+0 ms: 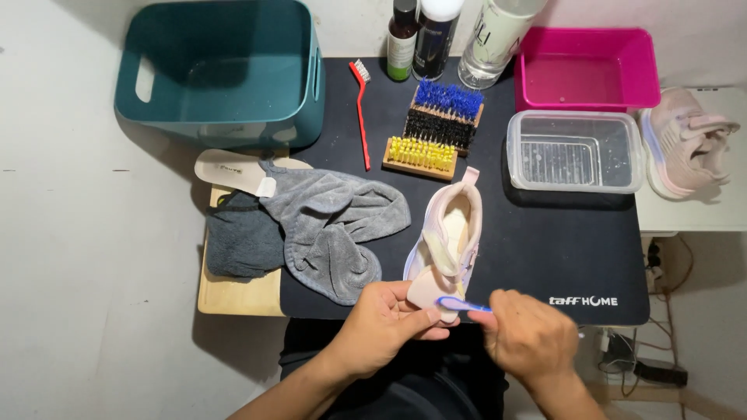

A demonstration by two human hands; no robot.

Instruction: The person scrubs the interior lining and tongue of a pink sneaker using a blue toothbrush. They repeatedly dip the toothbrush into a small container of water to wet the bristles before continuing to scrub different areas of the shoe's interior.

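Your left hand [381, 323] grip pinches toe of pink shoe [447, 237]. Your right hand [529, 334] grip closed on blue brush [461, 304], bristles touching toe. Grey towel [334, 225] left of grips, on surface [545, 233].

Surface: a black mat [545, 257] is laid over a wooden board [233, 295].
On mat: brushes [437, 128], bottles [436, 35], clear container [574, 152], pink tub [587, 68], grey towel [334, 225].

Head view; steep downward, close over mat [545, 257]
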